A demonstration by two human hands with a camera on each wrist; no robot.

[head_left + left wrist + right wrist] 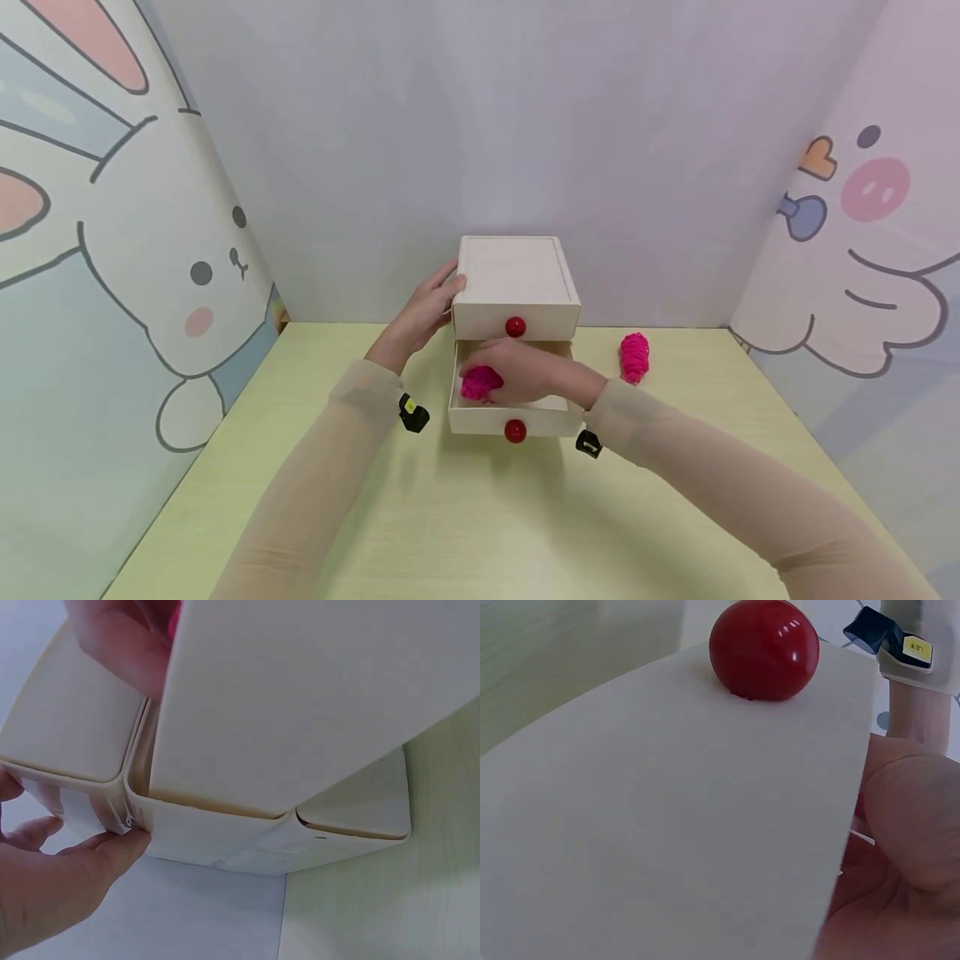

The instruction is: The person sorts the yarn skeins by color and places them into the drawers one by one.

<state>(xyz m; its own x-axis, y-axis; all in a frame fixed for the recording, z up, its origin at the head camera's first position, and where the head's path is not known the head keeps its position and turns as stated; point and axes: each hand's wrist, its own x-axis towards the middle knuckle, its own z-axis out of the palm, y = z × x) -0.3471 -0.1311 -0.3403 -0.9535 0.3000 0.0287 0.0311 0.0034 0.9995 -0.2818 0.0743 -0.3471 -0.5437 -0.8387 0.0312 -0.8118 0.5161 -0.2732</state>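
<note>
A small white drawer cabinet (517, 271) stands at the back of the table, its lower drawer (480, 421) pulled out. My right hand (521, 369) reaches into that drawer and grips a bright pink bundle of yarn (480, 383). In the right wrist view, the drawer front with its red knob (763, 649) hides part of this hand. My left hand (427, 308) rests against the cabinet's upper left side. The left wrist view shows the left fingers (112, 855) touching that side, with a pink edge showing by the right hand above the drawer.
A second pink yarn bundle (634, 358) lies on the table right of the cabinet. The upper drawer, with its red knob (515, 326), is closed. A pale curtain (600, 167) hangs behind, and cartoon-printed panels (172, 275) flank the light wooden table (465, 517).
</note>
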